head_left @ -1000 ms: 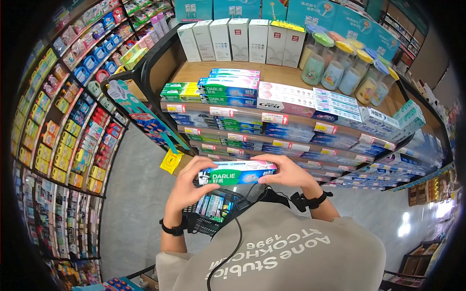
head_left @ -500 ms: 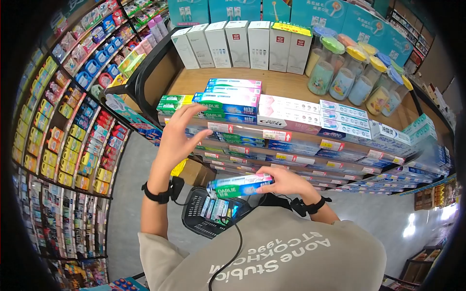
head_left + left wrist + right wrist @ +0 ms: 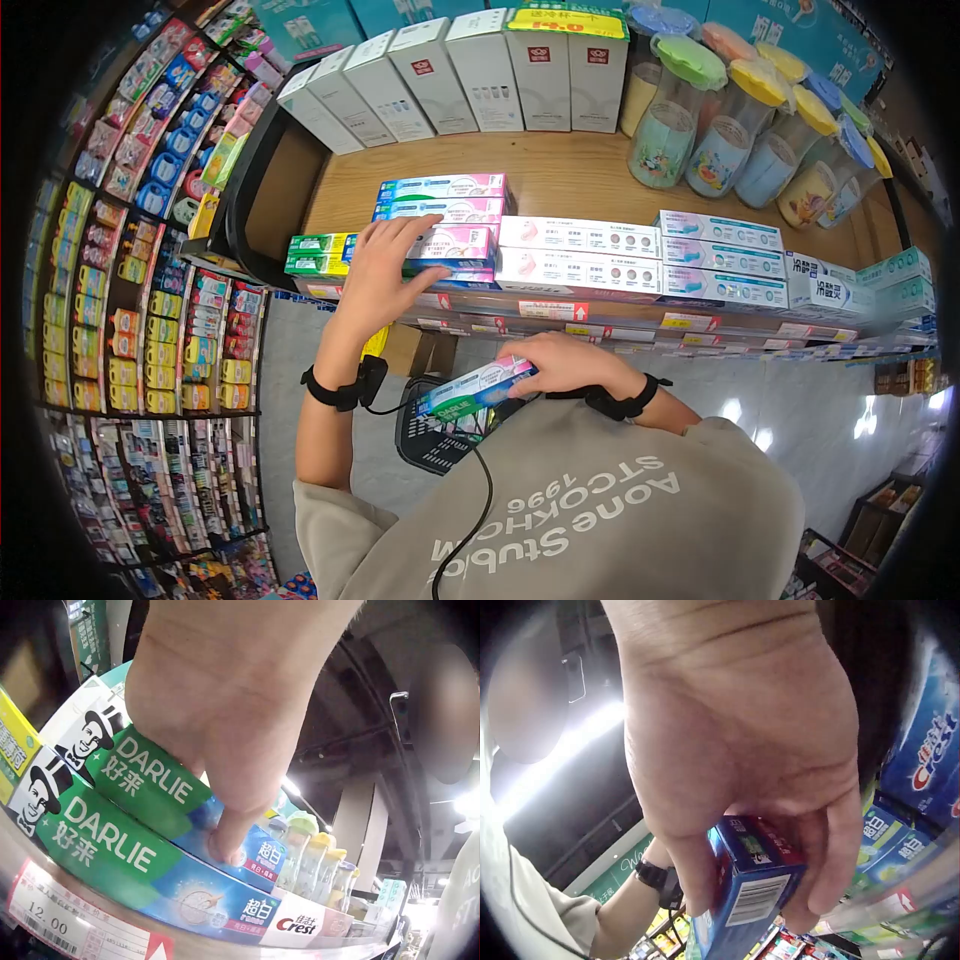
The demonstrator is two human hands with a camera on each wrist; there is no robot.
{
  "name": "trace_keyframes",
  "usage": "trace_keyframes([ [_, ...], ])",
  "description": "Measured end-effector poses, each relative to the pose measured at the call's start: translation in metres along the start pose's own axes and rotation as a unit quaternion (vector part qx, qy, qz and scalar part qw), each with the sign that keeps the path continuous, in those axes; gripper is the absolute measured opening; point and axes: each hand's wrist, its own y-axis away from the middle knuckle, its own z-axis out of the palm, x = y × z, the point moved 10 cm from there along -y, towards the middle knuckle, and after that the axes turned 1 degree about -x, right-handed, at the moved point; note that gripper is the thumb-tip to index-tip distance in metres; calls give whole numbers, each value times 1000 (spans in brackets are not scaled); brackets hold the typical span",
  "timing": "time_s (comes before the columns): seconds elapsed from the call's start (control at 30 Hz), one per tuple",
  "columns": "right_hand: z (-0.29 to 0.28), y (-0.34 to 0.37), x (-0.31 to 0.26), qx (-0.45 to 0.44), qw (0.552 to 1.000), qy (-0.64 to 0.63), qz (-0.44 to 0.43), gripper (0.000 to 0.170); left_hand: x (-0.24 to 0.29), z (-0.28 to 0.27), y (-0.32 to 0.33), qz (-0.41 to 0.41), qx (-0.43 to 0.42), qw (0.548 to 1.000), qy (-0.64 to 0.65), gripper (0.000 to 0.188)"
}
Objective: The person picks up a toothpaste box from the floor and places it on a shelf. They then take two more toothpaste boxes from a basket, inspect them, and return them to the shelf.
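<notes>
My left hand (image 3: 385, 268) is at the shelf on the left half of a stack of Darlie toothpaste boxes. In the left wrist view its thumb presses the front of the upper toothpaste box (image 3: 150, 774), with the fingers over the top and partly hidden. Another Darlie box (image 3: 120, 838) lies directly beneath. Close to my body, my right hand (image 3: 568, 364) grips a green, blue and pink Darlie toothpaste box (image 3: 462, 392) by one end. The right wrist view shows that box's barcoded end (image 3: 759, 900) between thumb and fingers. Below it is a black basket (image 3: 408, 432), partly covered.
White toothpaste boxes (image 3: 580, 255) adjoin the stack on the right. Tall white cartons (image 3: 435, 80) and lidded plastic jugs (image 3: 663, 130) stand farther back on the wooden shelf (image 3: 480, 165). A cardboard box (image 3: 408, 350) sits on the floor near the basket.
Both hands held the Darlie box earlier; my left hand let go and reached forward to the shelf stack. My right hand keeps the box, now tilted over the basket. The view has moved closer to the shelf.
</notes>
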Motion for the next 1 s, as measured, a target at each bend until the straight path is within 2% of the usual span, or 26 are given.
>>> trace_keyframes([
  [0.43,3,-13,40,-65,993,-87,53,50,-11,8,-28,10,-28,999,-31,59],
  [0.57,4,-17,39,-47,995,-84,29,52,-18,13,-29,5,-44,998,-41,59],
  [0.73,6,-23,32,-58,997,-41,34,52,-22,15,-36,45,-73,996,-30,59],
  [1.0,1,-17,28,-33,998,-50,24,50,-17,20,-46,95,-99,990,-32,58],
])
